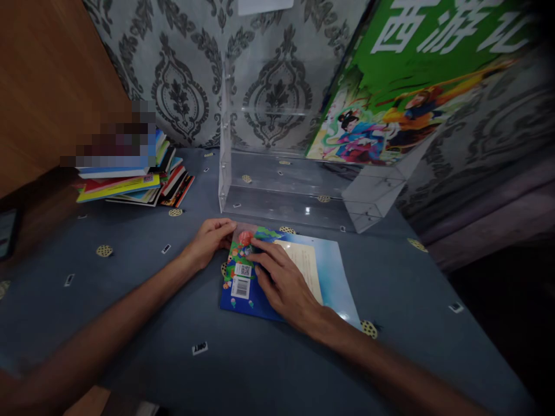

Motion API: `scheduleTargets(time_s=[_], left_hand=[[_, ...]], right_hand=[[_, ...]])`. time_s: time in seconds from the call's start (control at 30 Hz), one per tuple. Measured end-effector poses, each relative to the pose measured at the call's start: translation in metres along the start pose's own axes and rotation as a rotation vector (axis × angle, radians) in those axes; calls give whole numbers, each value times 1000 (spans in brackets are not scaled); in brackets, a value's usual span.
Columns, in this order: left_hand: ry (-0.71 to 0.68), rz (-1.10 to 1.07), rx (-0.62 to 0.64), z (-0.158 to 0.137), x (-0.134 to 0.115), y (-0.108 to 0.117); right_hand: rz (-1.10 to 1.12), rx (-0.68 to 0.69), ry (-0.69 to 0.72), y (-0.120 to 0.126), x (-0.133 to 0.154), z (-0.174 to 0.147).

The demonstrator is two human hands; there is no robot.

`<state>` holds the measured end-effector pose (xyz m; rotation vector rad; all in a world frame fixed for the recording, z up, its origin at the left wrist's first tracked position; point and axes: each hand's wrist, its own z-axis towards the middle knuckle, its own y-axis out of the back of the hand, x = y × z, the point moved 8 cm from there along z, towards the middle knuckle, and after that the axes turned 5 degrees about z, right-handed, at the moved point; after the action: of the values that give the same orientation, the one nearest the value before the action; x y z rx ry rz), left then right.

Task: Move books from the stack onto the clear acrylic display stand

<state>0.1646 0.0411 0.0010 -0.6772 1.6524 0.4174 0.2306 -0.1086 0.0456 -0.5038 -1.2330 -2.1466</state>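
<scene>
A thin picture book [336,277] lies flat on the table, its blue back cover up, with a barcode and a cream text panel. My left hand [212,240] is closed on the book's far left corner, thumb on top and the other fingers partly hidden at the edge. Across the cover rests my right hand [286,280], its fingers stretched out towards the colourful printed picture. Just beyond the book stands a clear acrylic book rack [225,144]. A green book [390,86] with large white characters leans upright on the rack's right side.
Several books [130,185] are piled at the back left, their top blurred out. A dark blue cloth printed with small patterns covers the table [143,323]. Behind it hangs a grey patterned curtain [177,86]. A phone-like object [7,231] sits at the left edge.
</scene>
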Motion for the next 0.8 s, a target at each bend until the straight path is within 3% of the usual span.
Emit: scheduleTargets(time_s=[0.2, 0.33, 0.63, 0.8], left_hand=[[75, -39, -25, 6, 7, 6], [23, -57, -80, 5, 1, 8], [-12, -15, -74, 5, 3, 8], [-36, 122, -84, 10, 3, 13]], right_hand=[[-36, 7, 47, -1, 5, 1], [-43, 8, 51, -1, 5, 1], [-72, 17, 52, -4, 4, 0], [-77, 102, 11, -9, 2, 1]])
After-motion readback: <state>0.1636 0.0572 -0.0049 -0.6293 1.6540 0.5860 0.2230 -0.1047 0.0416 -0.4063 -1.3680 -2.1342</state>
